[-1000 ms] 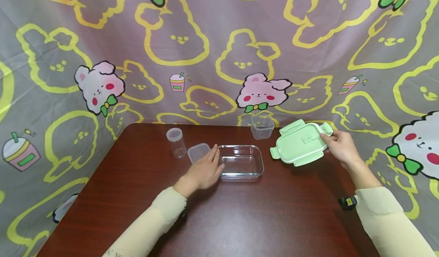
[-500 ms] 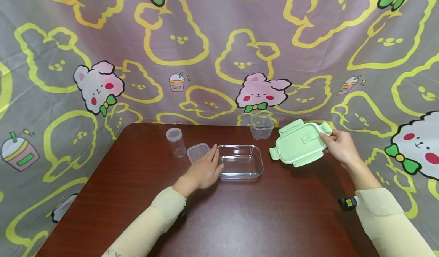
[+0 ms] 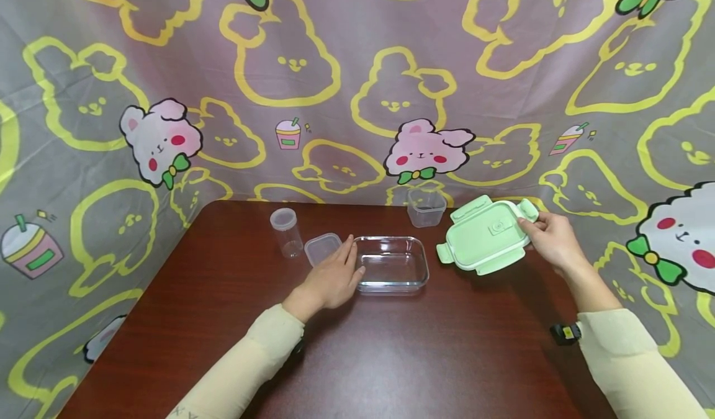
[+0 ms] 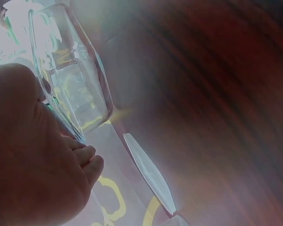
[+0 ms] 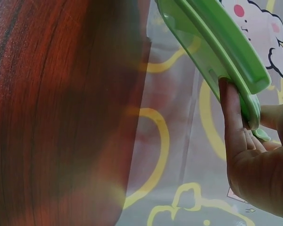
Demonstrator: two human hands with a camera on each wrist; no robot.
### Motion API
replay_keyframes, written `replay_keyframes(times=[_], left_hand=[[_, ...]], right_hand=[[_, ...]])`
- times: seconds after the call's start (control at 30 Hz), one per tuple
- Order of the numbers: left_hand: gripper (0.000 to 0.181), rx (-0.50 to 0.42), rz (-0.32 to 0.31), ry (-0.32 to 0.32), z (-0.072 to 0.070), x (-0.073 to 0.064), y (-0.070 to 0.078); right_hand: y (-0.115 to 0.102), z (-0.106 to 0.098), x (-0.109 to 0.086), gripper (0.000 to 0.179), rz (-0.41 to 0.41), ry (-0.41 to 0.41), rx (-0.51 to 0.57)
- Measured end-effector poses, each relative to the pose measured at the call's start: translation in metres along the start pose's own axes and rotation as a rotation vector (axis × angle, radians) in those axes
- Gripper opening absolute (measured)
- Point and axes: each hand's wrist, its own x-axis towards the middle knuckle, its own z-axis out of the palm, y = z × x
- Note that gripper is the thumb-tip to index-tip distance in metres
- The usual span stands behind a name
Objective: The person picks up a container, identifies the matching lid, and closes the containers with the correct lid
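A clear rectangular glass food container (image 3: 392, 264) stands uncovered on the table. My left hand (image 3: 329, 279) rests against its left side with fingers nearly straight; the left wrist view shows the glass wall (image 4: 80, 70) beside the fingers. Off to the right, my right hand (image 3: 553, 239) pinches the right end of a light green lid (image 3: 486, 236) between thumb and fingers. Its clip flaps stick out on all sides. In the right wrist view the lid (image 5: 217, 47) is held up off the table, fingers under it and thumb on the other face.
Behind the glass container stands a small clear plastic tub (image 3: 427, 208). To the left are a clear jar with a whitish lid (image 3: 287, 233) and a flat translucent square lid (image 3: 323, 247), partly behind my left hand. A patterned curtain (image 3: 346, 96) hangs along the table's (image 3: 391, 357) back edge.
The green lid, in my right hand, has shifted slightly to the left and tilted a little. My left hand and the glass container have stayed in place.
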Motion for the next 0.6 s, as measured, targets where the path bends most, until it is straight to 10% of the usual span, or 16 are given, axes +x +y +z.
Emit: replay_keyframes(times=[0.6], left_hand=[[0.070,0.018,0.004,0.014,0.0060,0.0031,-0.0028]], right_hand=[[-0.0081,0.0015,-0.0055,0.045,-0.023,0.009,-0.047]])
